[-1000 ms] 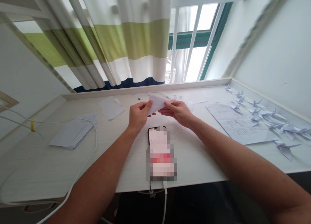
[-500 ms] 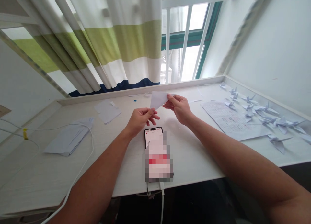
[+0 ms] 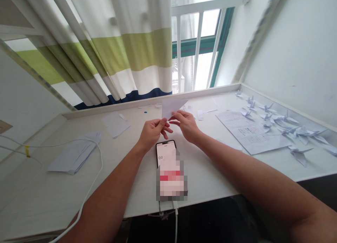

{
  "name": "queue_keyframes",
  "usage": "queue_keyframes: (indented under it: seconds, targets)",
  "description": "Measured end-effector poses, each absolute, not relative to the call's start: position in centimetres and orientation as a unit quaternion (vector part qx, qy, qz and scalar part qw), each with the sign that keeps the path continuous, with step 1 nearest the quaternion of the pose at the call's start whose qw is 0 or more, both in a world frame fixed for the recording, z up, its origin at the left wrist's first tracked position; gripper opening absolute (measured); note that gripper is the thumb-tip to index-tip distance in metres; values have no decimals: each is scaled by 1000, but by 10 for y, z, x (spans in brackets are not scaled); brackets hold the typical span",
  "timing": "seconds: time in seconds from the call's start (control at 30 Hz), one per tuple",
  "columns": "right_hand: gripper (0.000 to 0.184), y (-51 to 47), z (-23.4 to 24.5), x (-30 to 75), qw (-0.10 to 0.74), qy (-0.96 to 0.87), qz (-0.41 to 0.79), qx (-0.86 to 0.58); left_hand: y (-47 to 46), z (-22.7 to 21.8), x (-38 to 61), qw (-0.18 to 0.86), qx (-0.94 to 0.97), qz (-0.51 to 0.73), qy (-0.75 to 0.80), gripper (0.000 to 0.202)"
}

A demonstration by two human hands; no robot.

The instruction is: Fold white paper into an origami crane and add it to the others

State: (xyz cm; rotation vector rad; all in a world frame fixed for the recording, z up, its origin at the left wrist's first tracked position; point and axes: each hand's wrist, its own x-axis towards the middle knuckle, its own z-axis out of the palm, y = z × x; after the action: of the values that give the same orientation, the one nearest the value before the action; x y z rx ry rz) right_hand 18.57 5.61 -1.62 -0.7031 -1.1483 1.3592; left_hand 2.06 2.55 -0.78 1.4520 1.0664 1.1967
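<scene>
Both my hands are raised over the middle of a pale desk (image 3: 52, 190), pinching one folded white paper (image 3: 172, 106) between them. My left hand (image 3: 152, 130) grips its lower corner with thumb and fingertips. My right hand (image 3: 185, 123) pinches the lower edge just beside it. The paper stands up as a triangle above my fingers. A phone (image 3: 168, 165) lies flat on the desk right below my hands, its screen lit.
A stack of white sheets (image 3: 75, 153) and a white cable (image 3: 89, 186) lie at the left, a smaller sheet (image 3: 116, 123) behind them. A printed sheet (image 3: 250, 132) and several folded paper cranes (image 3: 286, 125) lie at the right. Curtains and a barred window stand behind the desk.
My left hand let go of the paper half a second ago and has now pinched it again. The paper has been turned up into a standing triangle, and the view has shifted slightly.
</scene>
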Motion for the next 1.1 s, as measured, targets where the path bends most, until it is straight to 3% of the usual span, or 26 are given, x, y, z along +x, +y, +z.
queue_keyframes:
  seconds: [0.23,0.67,0.9,1.1]
  targets:
    - [24,76,-16,198,664,-412,523,-342,26,-12,18,467,603,471,443,55]
    - [19,72,-13,201,660,-386,545,-344,28,-15,13,461,619,458,442,49]
    - [20,52,0,202,671,-528,395,-338,30,-17,9,459,624,472,421,54]
    - [22,48,1,203,671,-542,361,-354,31,-19,6,448,633,471,421,54]
